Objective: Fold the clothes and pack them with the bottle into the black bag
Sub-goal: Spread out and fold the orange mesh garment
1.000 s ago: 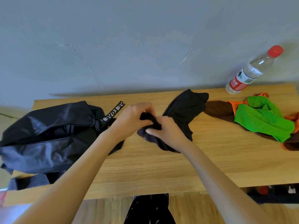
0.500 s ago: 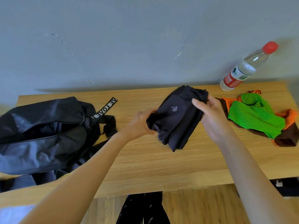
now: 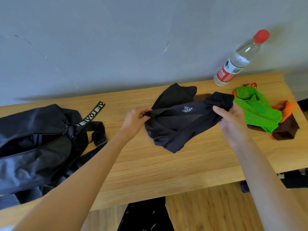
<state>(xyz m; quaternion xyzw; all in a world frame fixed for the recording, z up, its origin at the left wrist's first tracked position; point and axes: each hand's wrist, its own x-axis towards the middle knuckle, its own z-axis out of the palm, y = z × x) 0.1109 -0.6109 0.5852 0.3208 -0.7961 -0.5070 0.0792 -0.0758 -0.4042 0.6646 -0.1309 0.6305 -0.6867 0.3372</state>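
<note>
Both hands stretch a dark garment over the wooden counter.
The left hand pinches one end of the dark garment, printed "XL"; the right hand curls round the other. Left of the garment lies the open black bag; right, a green mesh garment; behind, a water bottle against the grey wall.
</note>
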